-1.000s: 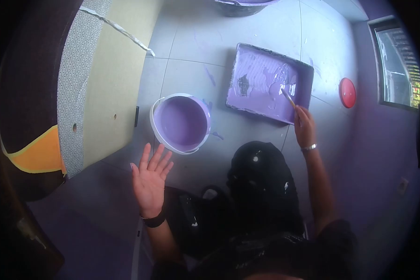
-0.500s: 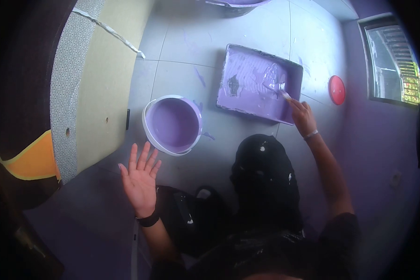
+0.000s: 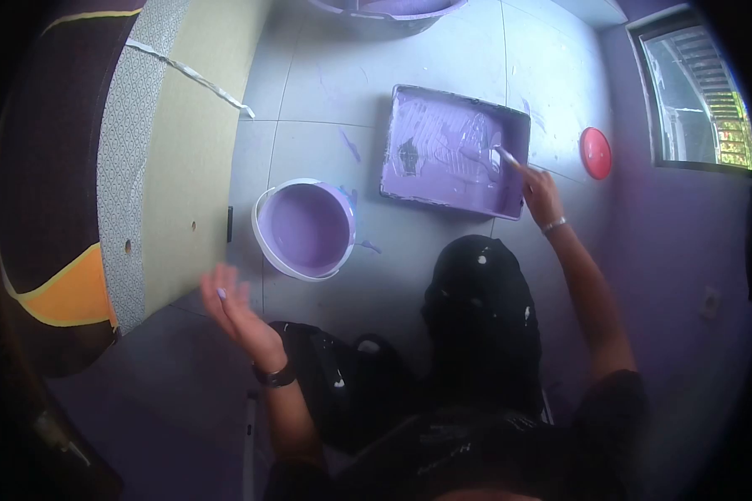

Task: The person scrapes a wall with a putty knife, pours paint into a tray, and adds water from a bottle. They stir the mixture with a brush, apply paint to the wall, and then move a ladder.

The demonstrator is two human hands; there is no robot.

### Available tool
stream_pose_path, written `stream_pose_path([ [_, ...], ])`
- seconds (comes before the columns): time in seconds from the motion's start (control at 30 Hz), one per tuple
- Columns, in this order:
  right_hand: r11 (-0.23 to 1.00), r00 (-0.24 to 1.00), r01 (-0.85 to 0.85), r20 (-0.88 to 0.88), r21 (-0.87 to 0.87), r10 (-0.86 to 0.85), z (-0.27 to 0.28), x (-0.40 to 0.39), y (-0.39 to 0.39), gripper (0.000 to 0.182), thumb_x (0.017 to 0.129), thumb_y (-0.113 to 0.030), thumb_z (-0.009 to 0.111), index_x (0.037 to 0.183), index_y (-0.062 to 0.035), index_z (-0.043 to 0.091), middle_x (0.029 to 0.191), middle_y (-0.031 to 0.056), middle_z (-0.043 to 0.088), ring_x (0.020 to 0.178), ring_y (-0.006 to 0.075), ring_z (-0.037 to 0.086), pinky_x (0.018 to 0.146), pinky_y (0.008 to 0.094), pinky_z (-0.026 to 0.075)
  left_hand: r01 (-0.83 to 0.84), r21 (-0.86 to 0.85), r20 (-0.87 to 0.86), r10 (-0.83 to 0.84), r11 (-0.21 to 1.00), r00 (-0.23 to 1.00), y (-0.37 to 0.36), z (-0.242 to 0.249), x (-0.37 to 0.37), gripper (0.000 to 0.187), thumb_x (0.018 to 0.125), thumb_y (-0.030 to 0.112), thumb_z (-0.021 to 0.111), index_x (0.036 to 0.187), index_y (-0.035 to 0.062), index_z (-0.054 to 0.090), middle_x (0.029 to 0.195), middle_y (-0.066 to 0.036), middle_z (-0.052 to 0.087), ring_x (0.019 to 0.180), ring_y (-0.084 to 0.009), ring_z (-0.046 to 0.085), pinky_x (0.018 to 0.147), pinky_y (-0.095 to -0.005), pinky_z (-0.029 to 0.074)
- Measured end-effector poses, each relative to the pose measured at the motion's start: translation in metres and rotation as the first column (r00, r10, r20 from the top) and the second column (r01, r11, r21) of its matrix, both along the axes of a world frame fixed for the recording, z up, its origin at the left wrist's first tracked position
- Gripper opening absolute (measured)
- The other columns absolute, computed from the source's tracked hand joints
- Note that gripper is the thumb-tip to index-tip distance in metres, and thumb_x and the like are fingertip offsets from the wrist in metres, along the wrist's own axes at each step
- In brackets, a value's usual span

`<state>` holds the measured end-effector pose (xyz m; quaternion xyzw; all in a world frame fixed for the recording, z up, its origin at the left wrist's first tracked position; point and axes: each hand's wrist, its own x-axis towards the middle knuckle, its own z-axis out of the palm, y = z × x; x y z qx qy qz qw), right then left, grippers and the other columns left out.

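My right hand grips the handle of a paintbrush, whose bristle end rests in the purple paint of a paint tray on the tiled floor. The tray has a ribbed slope and a dark bare patch at its left. To its left stands a white-rimmed bucket with purple paint inside. Below and left of that bucket my left hand is raised, slightly blurred, holding nothing, with its fingers apart.
At the top edge stands a larger purple-stained tub. A red lid lies right of the tray. A beige panel with a strip hanging over it rises at the left; a purple wall with a window is at the right.
My left hand has turned from palm-up to edge-on and shifted slightly left. The brush has moved a little within the tray. The whole view has shifted slightly.
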<state>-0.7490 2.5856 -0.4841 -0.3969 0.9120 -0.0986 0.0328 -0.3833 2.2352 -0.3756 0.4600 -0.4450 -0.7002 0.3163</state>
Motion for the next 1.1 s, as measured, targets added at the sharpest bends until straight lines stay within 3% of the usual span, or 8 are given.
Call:
stream_pose_path([
  [0.07, 0.978, 0.998, 0.041, -0.044, -0.203, -0.051, -0.008, -0.011, -0.021, 0.041, 0.073, 0.005, 0.052, 0.112, -0.0074, 0.059, 0.093, 0.0126, 0.063, 0.082, 0.029, 0.058, 0.076, 0.0367, 0.047, 0.039, -0.801, 0.255, 0.28, 0.598, 0.926, 0.019, 0.02, -0.026, 0.05, 0.091, 0.027, 0.044, 0.13, -0.003, 0.033, 0.123, -0.022, 0.047, 0.111, -0.0296, 0.047, 0.097, -0.0418, 0.033],
  [0.13, 0.971, 0.996, -0.061, -0.075, -0.229, 0.044, -0.032, -0.019, -0.028, 0.04, 0.074, 0.004, 0.052, 0.111, -0.0071, 0.059, 0.098, 0.0121, 0.063, 0.081, 0.03, 0.057, 0.076, 0.0377, 0.047, 0.132, -0.834, 0.017, -0.213, 0.536, 0.977, 0.038, 0.028, -0.057, 0.042, 0.084, 0.014, 0.052, 0.121, -0.0045, 0.041, 0.11, -0.019, 0.053, 0.102, -0.028, 0.051, 0.091, -0.0387, 0.037],
  [0.2, 0.994, 0.996, -0.06, -0.065, -0.096, 0.054, -0.051, -0.009, -0.013, 0.033, 0.076, 0.002, 0.05, 0.107, -0.0053, 0.059, 0.1, 0.011, 0.062, 0.082, 0.0284, 0.056, 0.077, 0.0373, 0.046, 0.549, -0.764, 0.359, -0.483, 0.339, 0.799, 0.049, 0.042, -0.114, 0.04, 0.082, 0.013, 0.057, 0.118, -0.0015, 0.048, 0.11, -0.017, 0.056, 0.101, -0.0268, 0.053, 0.089, -0.0375, 0.039],
  [0.3, 0.997, 0.997, 0.007, -0.074, 0.08, -0.001, -0.042, 0.03, 0.014, 0.029, 0.078, -0.001, 0.048, 0.105, -0.0033, 0.058, 0.104, 0.0089, 0.06, 0.084, 0.0261, 0.055, 0.078, 0.0366, 0.045, 0.628, -0.441, 0.271, -0.572, 0.641, 0.774, 0.056, -0.028, -0.211, 0.051, 0.088, 0.028, 0.055, 0.125, -0.0044, 0.042, 0.12, -0.021, 0.052, 0.112, -0.028, 0.051, 0.096, -0.0379, 0.037],
  [0.43, 0.972, 0.974, 0.227, -0.009, -0.061, -0.228, -0.018, 0.065, 0.041, 0.024, 0.081, -0.002, 0.052, 0.104, -0.0017, 0.059, 0.1, 0.01, 0.062, 0.083, 0.0258, 0.057, 0.075, 0.0353, 0.046, 0.78, -0.218, 0.87, -0.245, 0.587, 0.427, 0.048, -0.161, -0.276, 0.067, 0.09, 0.048, 0.039, 0.134, -0.0017, 0.033, 0.126, -0.024, 0.048, 0.117, -0.0376, 0.047, 0.098, -0.0493, 0.033],
  [0.53, 0.85, 0.871, 0.474, 0.262, -0.228, -0.416, -0.003, 0.077, 0.037, 0.023, 0.085, -0.004, 0.055, 0.107, 0.0004, 0.06, 0.091, 0.0097, 0.064, 0.075, 0.019, 0.059, 0.067, 0.0293, 0.048, 0.755, 0.089, 0.943, -0.299, 0.65, 0.146, 0.064, -0.187, -0.273, 0.07, 0.09, 0.051, 0.034, 0.137, 0.0, 0.029, 0.124, -0.023, 0.051, 0.116, -0.0379, 0.047, 0.098, -0.0572, 0.026],
  [0.67, 0.55, 0.587, 0.763, 0.719, -0.339, -0.371, -0.025, 0.092, 0.038, 0.025, 0.09, -0.009, 0.054, 0.112, 0.0014, 0.059, 0.078, 0.0035, 0.063, 0.065, 0.0067, 0.056, 0.057, 0.0204, 0.044, 0.819, -0.215, 0.937, -0.124, 0.531, 0.326, 0.087, -0.205, -0.259, 0.072, 0.089, 0.052, 0.033, 0.137, -0.0012, 0.026, 0.118, -0.02, 0.056, 0.11, -0.0359, 0.051, 0.097, -0.0532, 0.02],
  [1.1, 0.268, 0.438, 0.888, 0.867, -0.374, -0.238, -0.085, 0.132, 0.053, 0.027, 0.091, -0.013, 0.053, 0.115, -0.0023, 0.059, 0.08, 0.0, 0.06, 0.067, 0.0048, 0.052, 0.058, 0.0181, 0.041, 0.844, -0.144, 0.814, -0.423, 0.517, 0.398, 0.204, -0.239, -0.177, 0.091, 0.088, 0.056, 0.039, 0.14, -0.0006, -0.009, 0.092, -0.025, 0.063, 0.08, -0.0407, 0.061, 0.083, -0.0491, 0.041],
])
